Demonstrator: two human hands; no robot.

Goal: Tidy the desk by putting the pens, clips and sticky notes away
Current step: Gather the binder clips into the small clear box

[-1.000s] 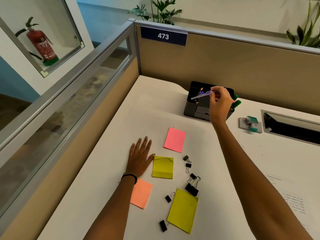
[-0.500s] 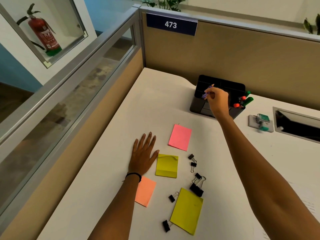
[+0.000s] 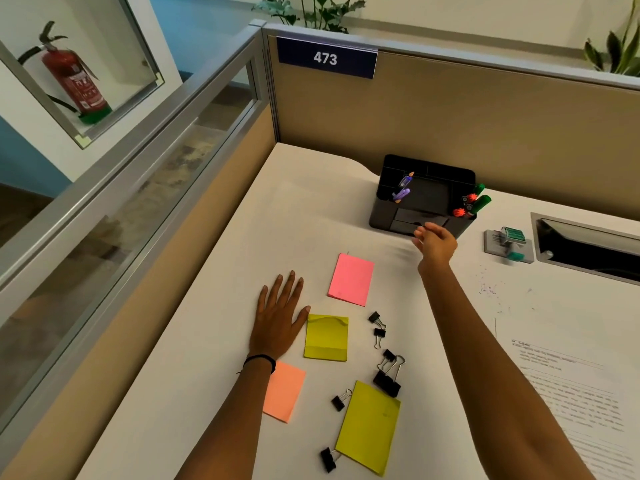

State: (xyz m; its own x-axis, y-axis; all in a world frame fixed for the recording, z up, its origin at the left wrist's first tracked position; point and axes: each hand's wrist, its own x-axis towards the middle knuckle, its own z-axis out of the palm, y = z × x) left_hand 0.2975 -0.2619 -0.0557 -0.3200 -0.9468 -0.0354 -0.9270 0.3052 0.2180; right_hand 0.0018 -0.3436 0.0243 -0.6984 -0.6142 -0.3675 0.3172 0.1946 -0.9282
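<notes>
Right hand (image 3: 434, 242) is hovering just in front of the organizer (image 3: 388, 216). Its fingers are loosely curled and gripping nothing that I can make out, though the fingertips are blurred. Left hand (image 3: 278, 317) is lying flat on the counter (image 3: 214, 323), fingers straight and spread, well out from the organizer's front.

Pens (image 3: 402, 189) are leaning in the organizer's left compartment. Markers (image 3: 472, 202) are sticking up at its right corner. The pens, I judge, are dealt with.

Everything waiting is lying out from the organizer's front face, toward the person.
- Pink note (image 3: 351, 279) is lying closest to the organizer, off its front-left corner. Its long axis is running roughly away from the organizer.
- Yellow note (image 3: 326, 337) is lying further out, one corner just beside the left thumb. I cannot tell whether they are touching.
- Orange note (image 3: 284, 393) is lying further out again, partly hidden behind the left forearm.
- Big yellow note (image 3: 369, 426) is lying furthest from the organizer.
- Clips (image 3: 387, 382) are lying scattered between the pink note and the big yellow note's outer end. The largest is touching the big note's corner.

The right hand is the nearer one to the pink note, needing only a short draw back from the organizer and toward its left side. The left hand is the nearer one to the yellow note. The clips are lying alongside the right forearm, so I judge they are falling to the right hand.
</notes>
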